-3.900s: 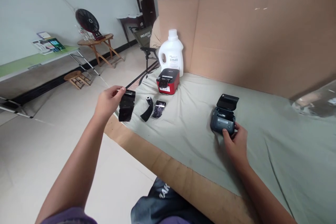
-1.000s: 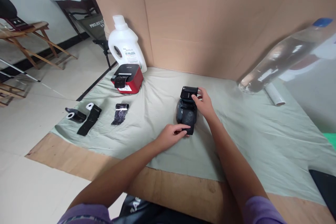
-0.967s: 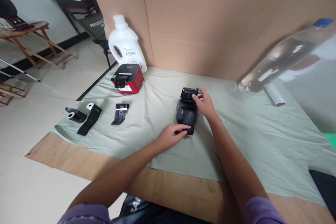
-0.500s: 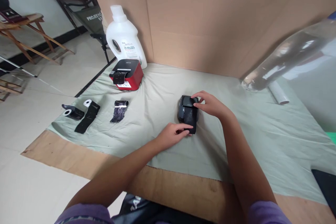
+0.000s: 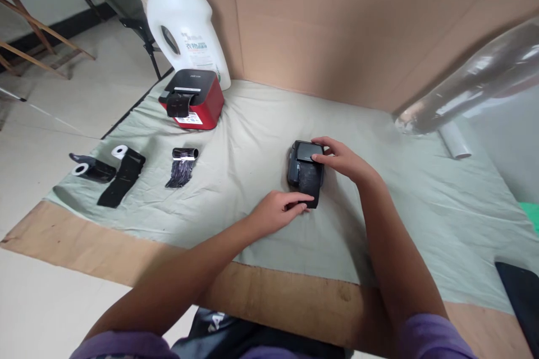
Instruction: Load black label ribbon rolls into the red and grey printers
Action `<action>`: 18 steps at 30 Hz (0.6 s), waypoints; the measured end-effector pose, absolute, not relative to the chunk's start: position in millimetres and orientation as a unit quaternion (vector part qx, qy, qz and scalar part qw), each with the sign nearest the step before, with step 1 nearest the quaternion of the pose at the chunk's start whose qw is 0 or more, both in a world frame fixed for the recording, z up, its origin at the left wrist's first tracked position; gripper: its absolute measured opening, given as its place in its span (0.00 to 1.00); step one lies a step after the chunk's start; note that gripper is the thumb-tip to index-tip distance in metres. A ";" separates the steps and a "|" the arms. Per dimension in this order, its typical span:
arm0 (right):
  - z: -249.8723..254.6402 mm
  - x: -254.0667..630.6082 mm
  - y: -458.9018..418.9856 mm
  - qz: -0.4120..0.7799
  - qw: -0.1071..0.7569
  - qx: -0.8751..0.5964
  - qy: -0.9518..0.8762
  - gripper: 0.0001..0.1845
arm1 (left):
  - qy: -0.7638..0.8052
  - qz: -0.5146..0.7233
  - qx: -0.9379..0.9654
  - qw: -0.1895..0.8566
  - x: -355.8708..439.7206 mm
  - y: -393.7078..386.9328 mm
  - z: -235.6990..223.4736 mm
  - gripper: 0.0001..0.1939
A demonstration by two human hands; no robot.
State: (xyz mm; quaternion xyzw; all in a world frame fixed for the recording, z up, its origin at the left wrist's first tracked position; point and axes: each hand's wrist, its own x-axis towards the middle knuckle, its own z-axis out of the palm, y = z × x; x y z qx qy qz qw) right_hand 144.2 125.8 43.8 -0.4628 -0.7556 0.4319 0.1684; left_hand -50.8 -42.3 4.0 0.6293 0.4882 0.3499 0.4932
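Observation:
On the cloth in front of me sits a small black portable printer (image 5: 293, 167), with a strip of black paper (image 5: 310, 179) stretching from under its lid toward me. My left hand (image 5: 280, 210) pinches the near end of that strip between thumb and fingers. From the right, my right hand (image 5: 339, 160) grips the printer's far right corner, its thumb resting on the glossy lid (image 5: 307, 151) and a finger at the back edge. The lid lies down over the strip; whether it is latched cannot be seen.
To the left lie a crumpled black strip roll (image 5: 183, 167) and two black paper rolls (image 5: 95, 169). Behind them stand a red and black printer (image 5: 208, 102) and a white detergent bottle (image 5: 181, 17). A clear plastic-wrapped roll (image 5: 467, 81) leans at the right. Cardboard (image 5: 315, 28) backs the table.
The view has tilted down and moved nearer. My right hand's fingers have shifted around the printer's far right corner, thumb still on the lid. My left hand keeps its pinch on the strip's end.

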 end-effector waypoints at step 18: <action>-3.1 146.8 106.8 0.395 0.330 -0.429 -0.742 0.29 | 0.524 0.449 0.571 0.445 -85.5 95.1 3.0 0.20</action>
